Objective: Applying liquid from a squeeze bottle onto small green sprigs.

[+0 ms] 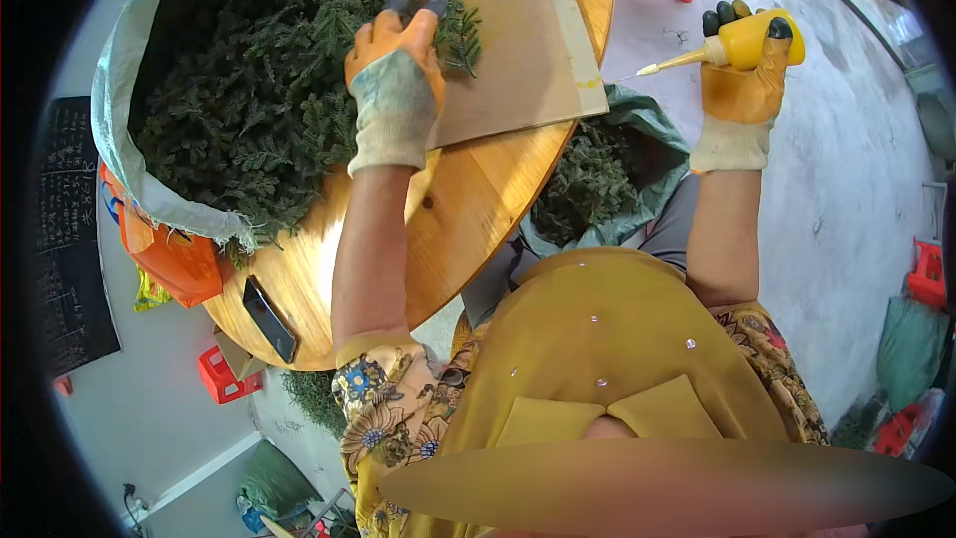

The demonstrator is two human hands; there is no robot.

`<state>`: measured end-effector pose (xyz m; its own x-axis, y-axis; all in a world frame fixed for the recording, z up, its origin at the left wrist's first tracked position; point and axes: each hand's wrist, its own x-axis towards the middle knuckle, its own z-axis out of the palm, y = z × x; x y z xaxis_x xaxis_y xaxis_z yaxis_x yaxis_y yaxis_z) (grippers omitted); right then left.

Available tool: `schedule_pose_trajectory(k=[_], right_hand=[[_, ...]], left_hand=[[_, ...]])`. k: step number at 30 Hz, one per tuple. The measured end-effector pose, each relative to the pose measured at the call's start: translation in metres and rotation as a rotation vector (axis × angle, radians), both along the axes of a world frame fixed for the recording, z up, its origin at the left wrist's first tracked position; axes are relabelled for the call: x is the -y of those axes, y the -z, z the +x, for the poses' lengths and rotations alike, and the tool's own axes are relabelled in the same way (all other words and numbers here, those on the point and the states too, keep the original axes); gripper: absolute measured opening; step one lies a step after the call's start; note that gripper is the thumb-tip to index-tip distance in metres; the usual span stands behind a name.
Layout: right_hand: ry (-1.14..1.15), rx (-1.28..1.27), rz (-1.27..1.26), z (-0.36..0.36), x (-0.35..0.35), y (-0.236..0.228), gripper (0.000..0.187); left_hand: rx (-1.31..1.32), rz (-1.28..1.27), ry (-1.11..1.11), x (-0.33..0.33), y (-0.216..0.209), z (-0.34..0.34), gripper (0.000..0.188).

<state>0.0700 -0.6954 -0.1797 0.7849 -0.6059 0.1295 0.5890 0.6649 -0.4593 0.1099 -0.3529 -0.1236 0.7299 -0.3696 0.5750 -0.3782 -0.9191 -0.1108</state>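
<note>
Mustard top (558,339), yellow bottle (749,41), lettered blackboard (75,229)

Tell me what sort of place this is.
Likely a small craft workshop: a sack of green sprigs on a wooden table, and a squeeze bottle in the gloved right hand.

Tbl (483,201) is glossy wd, btl (744,43) smooth plstc.

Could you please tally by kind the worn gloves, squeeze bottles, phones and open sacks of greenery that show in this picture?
Worn gloves: 2 (left glove, right glove)
Squeeze bottles: 1 (yellow bottle)
Phones: 1 (black phone)
Open sacks of greenery: 2 (white sack, green sack)
Total: 6
</note>
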Motion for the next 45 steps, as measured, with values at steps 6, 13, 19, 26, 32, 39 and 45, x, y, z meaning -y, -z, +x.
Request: schedule_pose_trajectory(k=[6,13,19,26,32,39,45], right_hand=[[0.007,-0.022,-0.030,0.000,-0.004,-0.001,0.049],[-0.027,-0.021,-0.014,0.002,-0.006,0.005,0.049],[-0.025,-0.020,-0.065,-0.001,-0.012,-0.006,0.050],[-0.051,-0.016,-0.092,-0.004,-0.017,-0.014,0.049],[-0.021,0.005,-0.158,-0.001,-0.018,-0.023,0.050],[-0.075,0.030,-0.067,0.000,0.008,-0.018,0.052],[-0.185,0.080,-0.064,0.006,-0.036,-0.040,0.048]], left_hand=[[-0.210,0.108,-0.012,-0.001,0.001,0.000,0.025],[-0.079,-0.074,0.031,-0.019,-0.001,-0.011,0.027],[-0.142,0.144,0.212,-0.008,0.003,0.003,0.045],[-0.270,0.136,0.138,-0.017,0.005,-0.011,0.021],[-0.198,-0.005,0.184,-0.027,-0.008,-0.052,0.017],[-0.314,-0.093,0.060,-0.031,0.018,-0.055,0.022],[-0.350,-0.225,0.048,-0.039,0.030,-0.058,0.034]])
